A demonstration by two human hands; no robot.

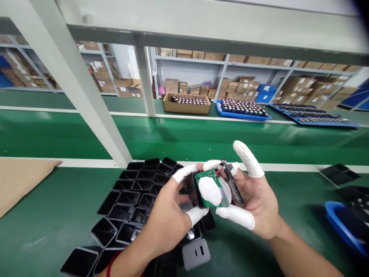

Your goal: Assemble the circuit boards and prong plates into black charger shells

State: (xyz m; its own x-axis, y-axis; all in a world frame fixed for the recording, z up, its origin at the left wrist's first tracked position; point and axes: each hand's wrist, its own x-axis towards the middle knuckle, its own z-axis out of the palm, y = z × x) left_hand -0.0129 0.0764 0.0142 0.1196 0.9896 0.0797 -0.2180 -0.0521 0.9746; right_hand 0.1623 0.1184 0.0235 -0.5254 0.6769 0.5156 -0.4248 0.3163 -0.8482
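Note:
My left hand point(168, 215), with white finger cots on several fingers, grips a black plastic housing point(190, 189) turned sideways. At the housing's mouth sits a green circuit board point(201, 177), with a white patch point(210, 190) on its face. My right hand point(256, 196) is closed around the board from the right, its thumb at the lower edge and its index finger raised. A narrow black end piece point(233, 182) lies against the right fingers, and a red wire runs near its top. How far the board reaches into the housing is hidden.
Several open black housings point(127, 198) stand in rows on the green table at left, under my left forearm. A grey cover with two slots point(196, 254) lies near me. At right is a blue tray point(336, 215); cardboard point(23, 181) lies left. A metal post point(95, 100) rises ahead.

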